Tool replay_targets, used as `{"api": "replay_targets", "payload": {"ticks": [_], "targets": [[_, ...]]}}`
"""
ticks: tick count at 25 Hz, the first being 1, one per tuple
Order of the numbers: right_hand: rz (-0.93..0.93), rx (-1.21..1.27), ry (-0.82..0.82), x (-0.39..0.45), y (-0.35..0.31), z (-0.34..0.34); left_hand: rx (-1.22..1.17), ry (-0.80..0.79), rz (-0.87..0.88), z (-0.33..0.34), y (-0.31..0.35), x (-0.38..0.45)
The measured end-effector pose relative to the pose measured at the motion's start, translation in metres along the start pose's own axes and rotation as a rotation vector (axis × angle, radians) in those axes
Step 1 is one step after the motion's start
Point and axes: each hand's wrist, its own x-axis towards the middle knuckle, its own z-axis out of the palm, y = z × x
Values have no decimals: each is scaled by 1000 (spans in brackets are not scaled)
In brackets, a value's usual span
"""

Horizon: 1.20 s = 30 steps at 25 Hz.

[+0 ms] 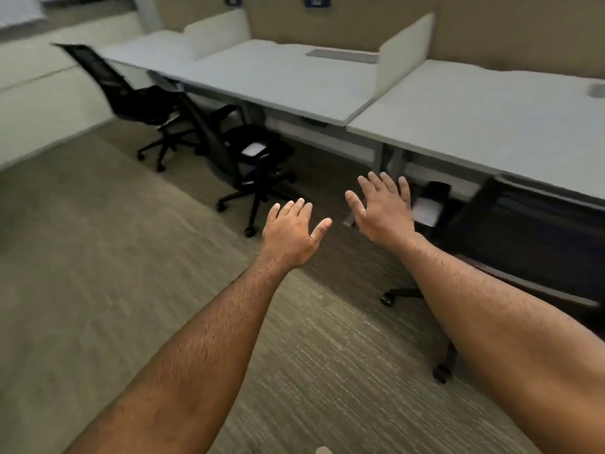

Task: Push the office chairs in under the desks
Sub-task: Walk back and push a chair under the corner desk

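Grey laminate bench (294, 83) units run in a row from far left to near right, split by low white dividers (404, 50). Three black office chairs are in view. The far chair (131, 99) stands at the left end, turned partly sideways and clear of the bench edge. The middle chair (252, 149) also sits out on the carpet (98, 257), its back tilted away from the bench and a pale sheet lying on its seat. The near chair (530, 231), at right, appears tucked mostly under the bench, with castors showing below; blur prevents confirming how far in it sits.

Both hands are raised over the carpet and empty. The left hand (293, 232) has its grip spread, fingers apart, touching nothing. The right hand (384, 209) is likewise spread, palm down, held in front of the near chair but apart from it.

Assessment: two chairs remain to be pushed in, and the middle chair is the likely next item.

Risks noted:
- Pushing the reclined back high up may tip or swivel the chair rather than roll it.
- Castors may drag on the carpet and skew the approach.
- Armrests may strike the bench edge if the seat height is too great.
- The loose sheet may slide off the seat.
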Motion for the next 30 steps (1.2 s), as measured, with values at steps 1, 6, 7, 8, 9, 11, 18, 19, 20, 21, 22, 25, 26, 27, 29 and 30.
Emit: {"api": "replay_targets", "payload": {"ticks": [1,6,7,8,9,11,18,19,20,21,22,25,26,27,29,30], "targets": [[-24,15,16,2,-8,5,-21,-24,-13,0,-7,-3],[-315,65,-70,26,-178,61,-15,30,-287,-19,-163,-60],[-350,87,-91,29,-216,71,-2,47,-319,-24,-197,-72],[-403,93,-121,29,-259,86,6,82,-370,-30,-236,-88],[-433,99,-122,30,-290,99,2,88,-416,-33,-262,-98],[-502,111,-121,35,-342,115,5,96,-459,-47,-314,-109],[-688,129,-210,51,-528,168,-6,156,-617,-57,-485,-159],[-707,133,-213,56,-544,175,-27,161,-637,-57,-500,-160],[-727,132,-214,61,-557,181,-39,166,-656,-56,-511,-160],[-744,132,-224,68,-573,188,-38,168,-668,-54,-529,-157],[-752,132,-236,77,-587,195,-46,170,-684,-51,-544,-154],[-780,107,-267,110,-632,226,-72,163,-703,-41,-592,-139],[-787,108,-279,124,-648,236,-69,161,-710,-39,-613,-131],[-791,115,-282,139,-664,245,-66,159,-722,-38,-633,-122],[-810,128,-270,177,-702,266,-51,156,-741,-40,-681,-98],[-817,136,-270,196,-720,275,-38,157,-745,-43,-704,-85]]}}
